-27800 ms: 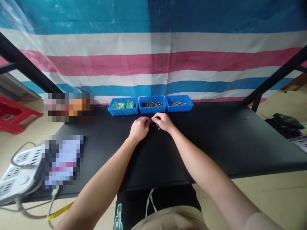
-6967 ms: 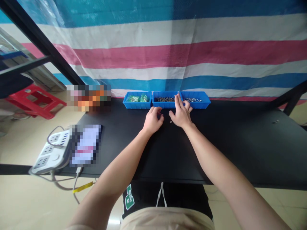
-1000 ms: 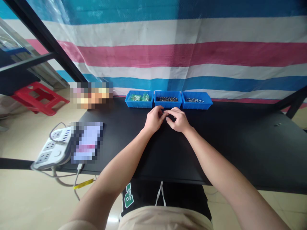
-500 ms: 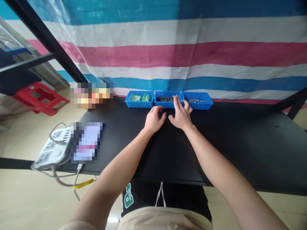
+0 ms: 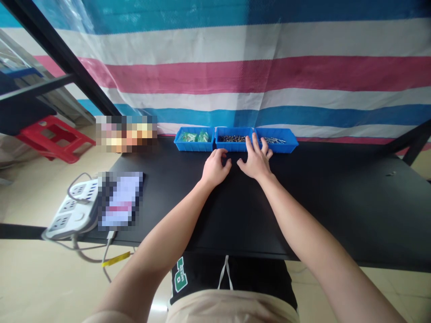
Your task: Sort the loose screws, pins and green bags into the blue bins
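My right hand reaches over the front wall of the middle blue bin, fingers spread and nothing visible in them. Small dark and brassy metal pieces, perhaps screws, lie in that bin. Joined on its right is another blue bin with long thin silver pins or nails, partly covered by my right fingers. The left blue bin contains green-and-clear small packets. Just in front of the middle bin, my left hand rests at the table, loosely curled with its thumb apart, showing nothing held.
The bins stand along the back of the black table, against a striped sheet. A white power strip with cables and a blurred-out phone-like slab lie at left. Tiny metal bits sit at right. A red stool stands beyond.
My right hand's fingers have spread apart, after being closer together over the middle bin. My left hand has hardly moved. The whole view has shifted slightly.
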`<state>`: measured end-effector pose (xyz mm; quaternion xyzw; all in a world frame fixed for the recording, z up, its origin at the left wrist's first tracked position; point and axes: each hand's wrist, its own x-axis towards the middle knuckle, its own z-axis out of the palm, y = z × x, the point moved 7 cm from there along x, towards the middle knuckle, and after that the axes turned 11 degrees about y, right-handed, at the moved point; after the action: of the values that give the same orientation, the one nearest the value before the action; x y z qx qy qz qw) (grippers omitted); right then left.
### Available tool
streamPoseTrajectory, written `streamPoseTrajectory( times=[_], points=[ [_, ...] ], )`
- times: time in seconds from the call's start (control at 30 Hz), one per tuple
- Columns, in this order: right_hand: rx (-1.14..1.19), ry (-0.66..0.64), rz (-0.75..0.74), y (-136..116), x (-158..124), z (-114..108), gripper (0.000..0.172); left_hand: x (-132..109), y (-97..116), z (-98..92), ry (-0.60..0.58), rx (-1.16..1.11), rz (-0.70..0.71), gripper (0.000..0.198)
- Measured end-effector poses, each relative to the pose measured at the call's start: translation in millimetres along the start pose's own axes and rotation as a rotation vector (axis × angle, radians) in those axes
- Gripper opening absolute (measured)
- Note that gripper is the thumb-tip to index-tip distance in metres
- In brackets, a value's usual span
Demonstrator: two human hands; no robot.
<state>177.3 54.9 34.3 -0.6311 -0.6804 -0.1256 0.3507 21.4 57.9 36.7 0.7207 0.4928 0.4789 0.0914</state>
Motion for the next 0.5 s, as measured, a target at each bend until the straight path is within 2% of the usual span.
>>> streamPoseTrajectory(
  times=[0.13, 0.2, 0.27, 0.33, 0.43, 0.5],
  points=[
    [0.016, 0.15, 0.041, -0.6, 2.2, -17.7, 0.048, -0.2, -0.9, 0.6, -0.013, 0.011, -0.015, 0.024],
    [0.028, 0.164, 0.049, -2.0, 3.2, -23.1, 0.033, -0.3, -1.7, 1.0, -0.014, 0.012, -0.02, 0.024],
    [0.011, 0.086, 0.098, -0.3, 4.3, -22.4, 0.024, -0.2, -2.1, 1.3, -0.014, 0.011, -0.018, 0.025],
    [-0.047, -0.05, 0.2, 5.9, 4.4, -18.6, 0.023, 0.0, -2.4, 1.3, -0.013, 0.008, -0.017, 0.025],
    [-0.138, -0.241, 0.331, 15.1, 3.5, -15.8, 0.03, 0.2, -2.3, 1.3, -0.015, 0.006, -0.015, 0.025],
    [-0.168, -0.323, 0.378, 18.9, 3.3, -16.3, 0.04, 0.3, -2.1, 1.7, -0.021, 0.004, -0.01, 0.025]
  ],
)
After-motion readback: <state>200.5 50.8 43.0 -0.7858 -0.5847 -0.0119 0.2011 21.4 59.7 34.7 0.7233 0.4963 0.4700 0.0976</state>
